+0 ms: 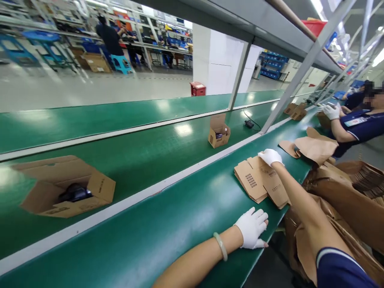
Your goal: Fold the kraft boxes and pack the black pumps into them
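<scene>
Several flattened brown cardboard boxes (255, 182) lie in a stack on the green worktop (168, 236). At the stack's far edge is my right hand (271, 157), white-gloved, its fingers bent down on the top cardboard; the fingertips are hard to make out. My left hand (252, 228), in a white glove with bare fingertips, lies flat near the worktop's edge with fingers spread, just in front of the stack and holding nothing.
On the belt (144, 156) stand an open box with a dark item (105, 188) and a smaller open box (223, 140). A black adapter (249, 124) lies beyond. Brown paper (318, 146) and a gloved co-worker (357, 124) are at right. A slanted metal post (282, 98) rises ahead.
</scene>
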`<control>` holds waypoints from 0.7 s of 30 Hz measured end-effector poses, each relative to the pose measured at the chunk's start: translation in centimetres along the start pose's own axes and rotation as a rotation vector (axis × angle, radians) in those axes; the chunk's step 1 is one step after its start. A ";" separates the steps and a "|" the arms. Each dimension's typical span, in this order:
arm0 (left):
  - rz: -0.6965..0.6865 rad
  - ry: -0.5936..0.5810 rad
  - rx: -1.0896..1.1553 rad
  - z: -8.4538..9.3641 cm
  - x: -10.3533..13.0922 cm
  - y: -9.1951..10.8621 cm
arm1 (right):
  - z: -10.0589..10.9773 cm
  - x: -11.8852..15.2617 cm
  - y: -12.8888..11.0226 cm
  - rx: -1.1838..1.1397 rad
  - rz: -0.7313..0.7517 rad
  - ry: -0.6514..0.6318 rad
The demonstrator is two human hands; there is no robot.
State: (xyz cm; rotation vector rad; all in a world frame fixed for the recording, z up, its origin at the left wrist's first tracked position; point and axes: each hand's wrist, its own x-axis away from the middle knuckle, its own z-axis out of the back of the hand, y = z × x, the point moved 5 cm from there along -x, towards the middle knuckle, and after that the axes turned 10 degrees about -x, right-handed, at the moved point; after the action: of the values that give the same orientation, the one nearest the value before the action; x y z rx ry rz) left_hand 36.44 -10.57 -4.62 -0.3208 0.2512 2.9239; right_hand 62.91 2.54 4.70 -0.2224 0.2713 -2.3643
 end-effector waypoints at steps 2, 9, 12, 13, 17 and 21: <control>0.108 0.013 0.054 0.1 2.8 -2.7 | 1.2 0.6 0.1 -0.064 0.070 0.004; 1.096 0.251 0.087 9.3 23.2 -19.7 | 4.1 6.7 -1.2 -0.559 0.288 0.155; 1.295 0.405 0.068 13.1 26.4 -21.2 | 2.9 11.0 -5.5 -0.719 0.277 0.146; 1.310 0.447 0.088 13.7 26.1 -20.5 | 2.3 12.5 -7.3 -0.805 0.281 0.151; 1.296 0.634 0.232 14.7 22.6 -16.4 | -0.7 18.9 -14.9 -1.083 0.465 0.116; 1.326 0.990 0.545 15.6 23.5 -14.6 | -2.4 24.5 -19.3 -1.146 0.755 0.217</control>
State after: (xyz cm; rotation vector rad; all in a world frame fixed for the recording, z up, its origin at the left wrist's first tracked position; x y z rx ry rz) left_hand 13.83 10.47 2.85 -2.1247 1.9668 3.1041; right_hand 32.17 -0.47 9.33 -0.3117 1.5035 -1.2622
